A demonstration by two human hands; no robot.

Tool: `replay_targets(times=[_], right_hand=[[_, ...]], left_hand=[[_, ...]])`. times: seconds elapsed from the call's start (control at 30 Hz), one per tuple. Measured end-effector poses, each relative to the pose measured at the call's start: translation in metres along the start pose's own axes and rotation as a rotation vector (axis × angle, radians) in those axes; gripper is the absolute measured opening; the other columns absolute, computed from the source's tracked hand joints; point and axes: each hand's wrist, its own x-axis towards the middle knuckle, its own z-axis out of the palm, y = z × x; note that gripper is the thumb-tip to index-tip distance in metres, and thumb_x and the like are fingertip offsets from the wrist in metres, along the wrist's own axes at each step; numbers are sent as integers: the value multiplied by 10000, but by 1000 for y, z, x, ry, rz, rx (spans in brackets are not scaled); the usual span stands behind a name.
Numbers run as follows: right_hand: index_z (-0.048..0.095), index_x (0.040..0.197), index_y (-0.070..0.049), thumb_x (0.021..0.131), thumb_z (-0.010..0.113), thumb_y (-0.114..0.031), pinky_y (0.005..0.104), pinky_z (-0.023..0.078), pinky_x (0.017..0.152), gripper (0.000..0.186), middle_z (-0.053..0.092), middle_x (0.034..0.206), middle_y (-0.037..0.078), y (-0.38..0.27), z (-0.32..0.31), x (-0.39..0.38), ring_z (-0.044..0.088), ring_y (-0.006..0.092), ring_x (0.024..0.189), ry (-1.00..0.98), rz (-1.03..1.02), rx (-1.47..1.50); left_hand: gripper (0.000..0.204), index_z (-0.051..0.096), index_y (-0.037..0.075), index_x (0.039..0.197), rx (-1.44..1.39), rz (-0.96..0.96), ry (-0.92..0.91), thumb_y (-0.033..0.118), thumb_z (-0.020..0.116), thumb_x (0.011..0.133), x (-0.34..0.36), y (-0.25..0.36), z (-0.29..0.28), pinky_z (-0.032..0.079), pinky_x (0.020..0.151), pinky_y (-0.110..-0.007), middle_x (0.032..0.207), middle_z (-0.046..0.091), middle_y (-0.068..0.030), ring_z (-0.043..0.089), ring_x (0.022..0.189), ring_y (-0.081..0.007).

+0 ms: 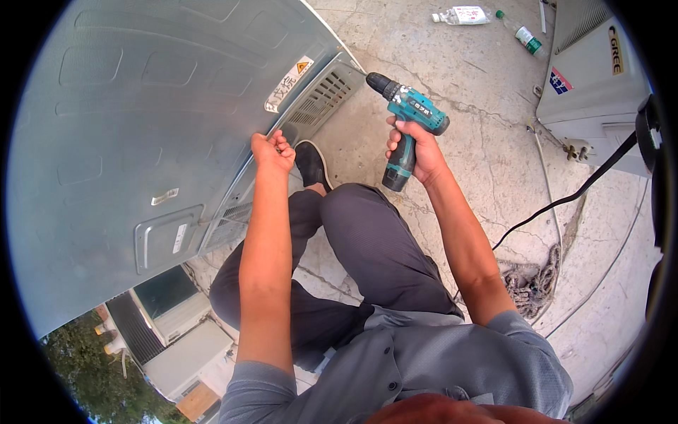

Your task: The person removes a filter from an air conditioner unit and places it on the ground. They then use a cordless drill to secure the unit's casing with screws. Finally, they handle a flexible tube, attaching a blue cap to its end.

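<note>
My right hand is wrapped round the grip of a teal and black cordless drill. The drill's chuck points up and left, its tip close to the corner of a large grey metal appliance panel. My left hand is closed, its fingers curled together by the panel's lower edge; whatever they hold, if anything, is too small to tell. Just beyond it, a slotted vent cover runs along that edge. A white label with a yellow warning triangle is stuck on the panel.
On the cracked concrete floor lie a clear bottle and a green-capped bottle. An air-conditioner outdoor unit stands at the right, with a black cable nearby. Coiled rope lies beside my right forearm. My shoe is near the vent cover.
</note>
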Motion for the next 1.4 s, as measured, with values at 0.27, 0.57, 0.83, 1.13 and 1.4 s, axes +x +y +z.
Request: replay_targets(times=[0.27,0.57,0.83,1.13,1.4], right_hand=[[558,1145,-11,900,607,-197,362,525,647,311,566,736,18,0,-2,6,571,145,652,-39,60,98],[556,1138,-41,880,624,-220,375,508,668,322,546,723,-2,14,-15,22,549,148,672,-118,106,218],[565,1094,-88,843,643,-216,360,501,671,293,531,711,-30,42,-36,45,531,134,657,-232,216,455],[570,1080,-77,827,651,-220,358,503,652,301,526,713,-36,52,-50,59,527,127,652,-258,307,521],[562,1089,-82,833,640,-234,371,502,667,307,525,704,-26,53,-35,50,529,138,655,-169,174,385]], left_hand=[[244,553,58,817,4,-30,6,263,420,819,-1,5,-6,248,418,-260,636,473,-22,355,482,-115],[207,550,72,795,-6,-34,21,236,426,816,-6,6,-4,242,414,-255,630,467,-11,349,469,-109],[203,548,74,816,-10,-21,25,240,432,834,-6,5,-6,229,403,-253,628,460,-4,329,453,-106],[204,555,77,799,18,-29,4,236,429,818,-6,5,-7,239,407,-254,626,460,0,337,458,-104],[195,545,77,821,17,-10,19,240,439,832,-10,3,-6,237,405,-258,624,450,2,327,452,-108]])
